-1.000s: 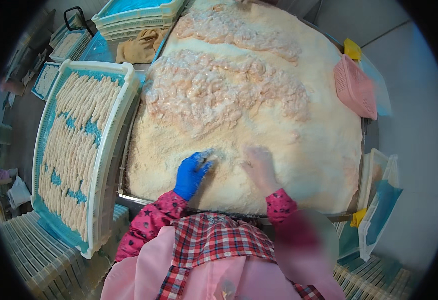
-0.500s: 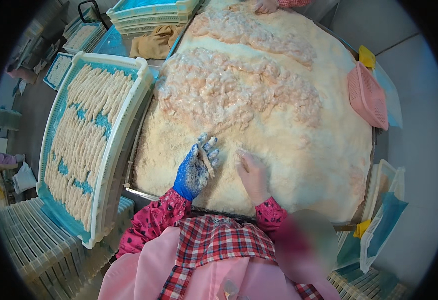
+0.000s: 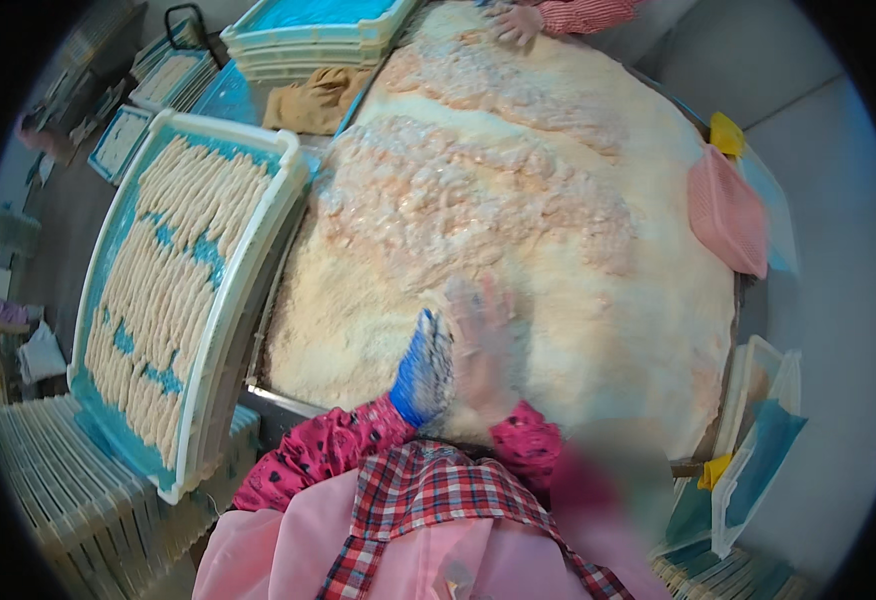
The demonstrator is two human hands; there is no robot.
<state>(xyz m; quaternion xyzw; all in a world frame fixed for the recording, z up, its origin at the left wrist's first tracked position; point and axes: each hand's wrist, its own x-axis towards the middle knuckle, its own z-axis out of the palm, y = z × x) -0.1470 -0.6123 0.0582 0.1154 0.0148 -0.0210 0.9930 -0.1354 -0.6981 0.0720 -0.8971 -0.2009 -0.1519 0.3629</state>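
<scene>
My bare-looking right hand (image 3: 480, 345) is a total smear, fingers and all, and I honestly can't tell if anything's between it and my powdery blue-gloved left hand (image 3: 423, 370). My right magenta patterned fabric sleeve (image 3: 526, 440) melts into a hazy patch. Top edge chops a co-worker's red-and-white fabric sleeve (image 3: 588, 14) and the stacked off-white plastic trays (image 3: 308, 62); bottom edge cuts my pale-pink cloth apron (image 3: 283, 545).
</scene>
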